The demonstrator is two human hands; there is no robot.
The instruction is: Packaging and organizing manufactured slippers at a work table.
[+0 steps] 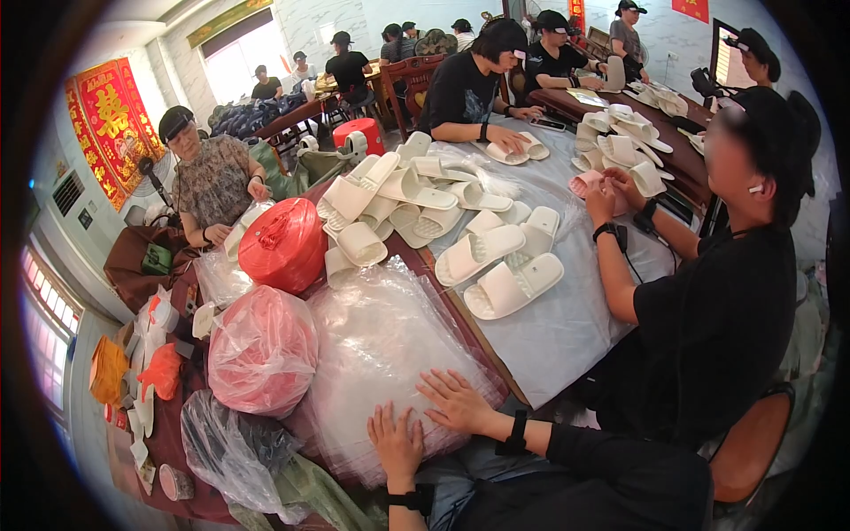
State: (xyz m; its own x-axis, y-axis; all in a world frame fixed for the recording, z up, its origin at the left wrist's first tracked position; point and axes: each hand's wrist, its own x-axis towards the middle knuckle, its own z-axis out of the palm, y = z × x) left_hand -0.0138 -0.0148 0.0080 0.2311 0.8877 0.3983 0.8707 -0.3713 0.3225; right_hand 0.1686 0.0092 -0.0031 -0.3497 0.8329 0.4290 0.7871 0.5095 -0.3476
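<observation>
From here I see the left hand (396, 445) and right hand (462, 406) spread flat, gripping nothing, on the near part of the clear plastic stack (372, 341), which stretches away ahead.

Bare sheeting (562, 341) between bags (363, 341) and slippers (493, 293)

Far L of me, lg red-and-gold wall banner (113, 119) w/ one big gold char. mid-panel, plus smaller gold chars. down the sides. Red sign (691, 8) on the wall, top R, has gold marks, partly cut off, too sm. to read. Narrow red strip (577, 16) nr the top, R of ctr., ditto: marks too tiny. Pale print on a seated person's blk T-shirt (460, 96), can't tell if it's lettering.
</observation>
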